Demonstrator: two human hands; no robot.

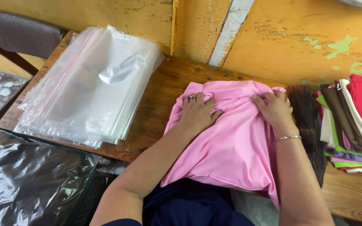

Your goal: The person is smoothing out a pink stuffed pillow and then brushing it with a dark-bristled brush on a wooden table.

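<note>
Pink garment (pixel 231 142) lies spread on the wooden counter (pixel 156 109), its lower part draping over the near edge toward the person's lap. Both hands rest on its upper portion, near the far edge by the yellow wall (pixel 298 37). The left hand (pixel 197 111), wearing a ring, lies flat with fingers spread, pressing the cloth down — open, not gripping. The right hand (pixel 275 108), with a bracelet at the wrist, sits at the garment's upper right corner, fingers curled onto a fold of the fabric; whether it pinches the fold or only presses it cannot be told.

Toward the counter's left end lies a stack of clear plastic bags (pixel 89 83), well apart from the garment. At the right end sits a pile of folded clothes (pixel 348 125) in red, white, brown, green and purple — and between that pile and the pink garment lies a dark brush (pixel 308 117), just beside the right hand. Below the near left corner, a dark plastic sack (pixel 26 175) shows.
</note>
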